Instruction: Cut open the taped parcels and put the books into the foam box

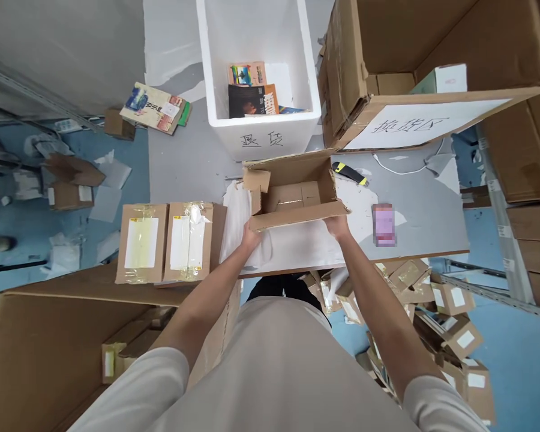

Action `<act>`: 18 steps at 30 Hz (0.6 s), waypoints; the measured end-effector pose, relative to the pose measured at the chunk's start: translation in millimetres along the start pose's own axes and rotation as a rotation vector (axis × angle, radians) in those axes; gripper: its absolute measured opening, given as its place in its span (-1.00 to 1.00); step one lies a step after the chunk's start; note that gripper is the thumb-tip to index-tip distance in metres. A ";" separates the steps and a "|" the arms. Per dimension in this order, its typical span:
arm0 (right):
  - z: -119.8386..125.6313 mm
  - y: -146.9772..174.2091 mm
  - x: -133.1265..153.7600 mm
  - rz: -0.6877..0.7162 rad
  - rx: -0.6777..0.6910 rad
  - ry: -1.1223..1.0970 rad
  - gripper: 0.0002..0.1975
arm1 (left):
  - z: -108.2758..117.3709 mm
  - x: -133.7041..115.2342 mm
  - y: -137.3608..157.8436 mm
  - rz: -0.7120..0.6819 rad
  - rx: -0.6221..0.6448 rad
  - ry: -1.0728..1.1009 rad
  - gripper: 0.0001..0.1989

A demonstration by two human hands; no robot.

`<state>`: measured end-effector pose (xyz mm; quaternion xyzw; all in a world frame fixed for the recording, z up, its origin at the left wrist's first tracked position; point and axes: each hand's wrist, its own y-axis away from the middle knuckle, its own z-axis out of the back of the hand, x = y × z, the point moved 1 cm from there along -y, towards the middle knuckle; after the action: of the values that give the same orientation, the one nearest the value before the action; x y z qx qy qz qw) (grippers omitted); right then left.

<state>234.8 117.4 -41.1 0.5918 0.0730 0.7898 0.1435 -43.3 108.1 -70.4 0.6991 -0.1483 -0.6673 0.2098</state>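
Observation:
An open cardboard box (pixel 297 215) with nothing inside is held over the front part of the table, its flaps spread. My left hand (pixel 252 236) grips its near left corner, and my right hand (pixel 337 226) grips the near right corner. Both sets of fingers are partly hidden behind the cardboard. White sheeting (pixel 292 246) lies beneath the box. Just right of its far corner rests a black and yellow utility knife (pixel 351 173). Farther right is a pink, blurred-out rectangular item (pixel 384 225).
A white foam box (pixel 263 138) containing several books stands at the back. Beside it is a large carton (pixel 348 72) with a handwritten label. Books (pixel 155 108) lie back left; two taped cartons (pixel 143 243) stand front left. Boxes (pixel 463 336) are piled on the floor at right.

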 end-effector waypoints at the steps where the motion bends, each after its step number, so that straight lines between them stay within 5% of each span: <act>1: 2.3 8.7 -1.2 -0.004 -0.061 -0.045 -0.51 | 0.4 -1.0 4.5 -0.016 -0.015 -0.031 -0.90; 5: 14.4 52.2 7.3 0.016 -0.166 -0.134 -0.42 | -1.2 -17.8 38.0 -0.165 -0.107 -0.186 -0.86; 12: 71.8 138.1 44.3 0.298 -0.170 0.024 -0.16 | -40.9 -72.3 114.9 -0.390 -0.059 -0.153 -0.69; 15: 108.4 172.9 57.4 0.435 -0.215 0.218 -0.01 | -67.4 -94.3 139.2 -0.418 0.042 -0.057 -0.60; 18: 147.4 215.1 70.2 0.441 -0.416 0.463 0.06 | -100.2 -118.3 164.3 -0.461 0.271 -0.016 -0.41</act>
<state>327.4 -72.6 127.0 0.3575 -0.1874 0.9125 0.0667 60.6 32.7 115.5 0.7307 -0.0749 -0.6771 -0.0444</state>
